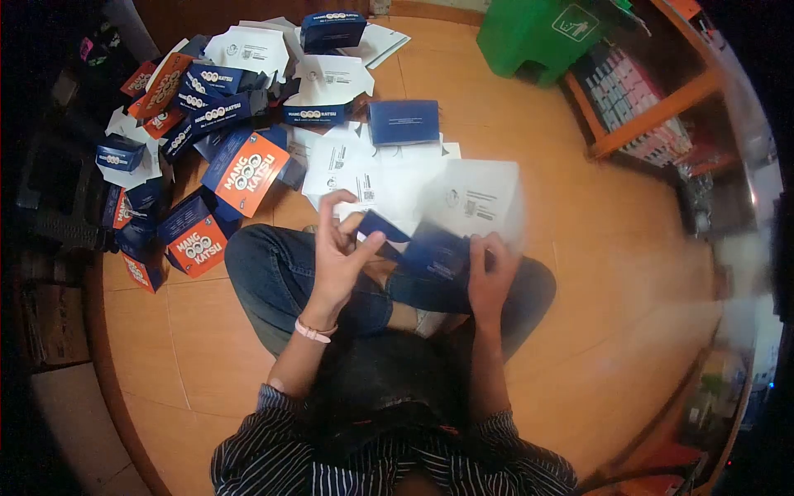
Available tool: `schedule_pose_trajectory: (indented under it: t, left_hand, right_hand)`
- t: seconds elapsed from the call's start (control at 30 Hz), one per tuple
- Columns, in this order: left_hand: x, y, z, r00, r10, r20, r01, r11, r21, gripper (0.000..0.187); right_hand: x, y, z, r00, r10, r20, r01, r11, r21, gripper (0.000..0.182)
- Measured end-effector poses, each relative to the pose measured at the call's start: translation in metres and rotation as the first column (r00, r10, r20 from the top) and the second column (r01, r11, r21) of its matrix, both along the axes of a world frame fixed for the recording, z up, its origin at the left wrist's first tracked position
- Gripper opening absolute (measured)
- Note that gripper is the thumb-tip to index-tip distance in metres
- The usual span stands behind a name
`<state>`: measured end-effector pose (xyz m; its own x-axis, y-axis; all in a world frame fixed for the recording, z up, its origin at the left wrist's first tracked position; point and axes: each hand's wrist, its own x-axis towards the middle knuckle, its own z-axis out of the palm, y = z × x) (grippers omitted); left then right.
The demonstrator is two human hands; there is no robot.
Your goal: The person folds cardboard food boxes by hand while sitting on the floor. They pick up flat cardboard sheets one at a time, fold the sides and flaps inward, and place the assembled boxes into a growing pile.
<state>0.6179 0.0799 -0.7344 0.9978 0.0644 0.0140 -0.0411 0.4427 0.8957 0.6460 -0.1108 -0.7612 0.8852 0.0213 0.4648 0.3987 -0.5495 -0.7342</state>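
Over my crossed legs, both hands hold a dark blue and white cardboard box (pixel 438 252), partly folded and blurred by motion. My left hand (pixel 343 248) pinches a blue flap at its left end, thumb in front and fingers behind. On the right side, my right hand (pixel 490 264) grips the lower edge with thumb and fingertips. A white panel with small print and a code stands up at the box's upper right. Just beyond lie flat white printed sheets (pixel 343 169), with a blue box piece (pixel 404 122) resting on them.
Folded orange and blue boxes (pixel 248 174) are heaped at the left, some tipped over. A green bin (pixel 538 37) stands at the back, beside a wooden shelf (pixel 653 116) with stacked packs. Wooden-coloured floor (pixel 604 273) extends on the right.
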Motion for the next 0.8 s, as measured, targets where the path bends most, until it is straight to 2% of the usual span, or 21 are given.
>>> schedule_pose_trajectory:
  t: [0.07, 0.1, 0.13, 0.17, 0.2, 0.23, 0.27, 0.3, 0.37, 0.43, 0.53, 0.6, 0.67, 0.7, 0.73, 0.8]
  left_hand:
    - [0.002, -0.009, -0.008, 0.953, 0.198, 0.227, -0.162, 0.973, -0.167, 0.050]
    - [0.003, -0.012, -0.010, 0.928, 0.194, 0.319, -0.164, 0.980, -0.116, 0.042]
    - [0.005, -0.016, -0.007, 0.926, 0.194, 0.323, -0.163, 0.979, -0.121, 0.042]
    - [0.006, -0.022, -0.002, 0.843, 0.258, 0.472, -0.399, 0.889, 0.226, 0.039]
    - [0.006, -0.028, 0.005, 0.745, 0.243, 0.621, -0.611, 0.621, 0.491, 0.037]
    - [0.007, -0.030, 0.014, 0.751, 0.150, 0.643, -0.574, 0.629, 0.525, 0.033]
    - [0.007, -0.028, 0.021, 0.791, -0.065, 0.609, -0.504, 0.496, 0.708, 0.038]
    - [0.011, -0.026, 0.021, 0.789, -0.128, 0.601, -0.466, 0.512, 0.721, 0.038]
    - [0.015, -0.019, 0.021, 0.782, -0.194, 0.593, -0.429, 0.522, 0.737, 0.038]
    - [0.017, -0.009, 0.024, 0.778, -0.447, 0.440, -0.176, 0.517, 0.837, 0.038]
    - [0.018, -0.004, 0.025, 0.800, -0.423, 0.426, -0.131, 0.569, 0.812, 0.034]
    - [0.020, 0.000, 0.025, 0.841, -0.377, 0.388, -0.126, 0.561, 0.818, 0.034]
    - [0.023, -0.002, 0.021, 0.919, -0.152, 0.363, -0.070, 0.844, 0.531, 0.022]
    - [0.028, 0.001, 0.018, 0.887, -0.220, 0.407, -0.091, 0.780, 0.620, 0.024]
    - [0.033, 0.003, 0.019, 0.888, -0.218, 0.406, -0.091, 0.781, 0.618, 0.024]
    - [0.040, 0.006, 0.022, 0.800, -0.366, 0.475, -0.169, 0.623, 0.764, 0.033]
  right_hand:
    - [0.001, -0.002, -0.003, 0.992, -0.090, -0.086, 0.101, 0.986, 0.129, 0.015]
    - [0.000, -0.001, -0.002, 0.993, -0.094, -0.078, 0.103, 0.986, 0.128, 0.015]
    - [-0.002, 0.001, -0.001, 0.995, -0.047, -0.083, 0.061, 0.983, 0.171, 0.017]
    - [-0.005, 0.002, 0.001, 0.996, 0.003, -0.091, 0.017, 0.977, 0.214, 0.019]
    - [-0.009, 0.001, 0.005, 0.996, 0.006, -0.093, 0.014, 0.978, 0.210, 0.019]
    - [-0.012, 0.001, 0.010, 0.977, 0.063, -0.203, 0.010, 0.941, 0.339, 0.018]
    - [-0.012, 0.001, 0.014, 0.945, 0.133, -0.298, 0.021, 0.886, 0.463, 0.019]
    - [-0.009, 0.000, 0.012, 0.946, 0.137, -0.293, 0.016, 0.885, 0.465, 0.019]
    - [-0.004, 0.000, 0.008, 0.989, 0.145, -0.008, -0.137, 0.945, 0.296, 0.020]
    - [-0.002, 0.004, 0.008, 0.990, 0.138, -0.012, -0.128, 0.947, 0.294, 0.020]
    - [-0.001, 0.007, 0.006, 0.986, 0.167, -0.028, -0.151, 0.941, 0.304, 0.021]
    - [-0.002, 0.010, 0.008, 0.978, 0.202, -0.043, -0.178, 0.929, 0.324, 0.022]
    - [0.002, 0.015, 0.021, 0.969, 0.247, 0.009, -0.240, 0.934, 0.266, 0.022]
    - [0.004, 0.016, 0.020, 0.969, 0.249, 0.008, -0.242, 0.933, 0.265, 0.022]
    - [0.006, 0.017, 0.019, 0.967, 0.254, 0.000, -0.242, 0.922, 0.301, 0.023]
    - [0.008, 0.022, 0.022, 0.966, 0.260, -0.010, -0.241, 0.910, 0.336, 0.023]
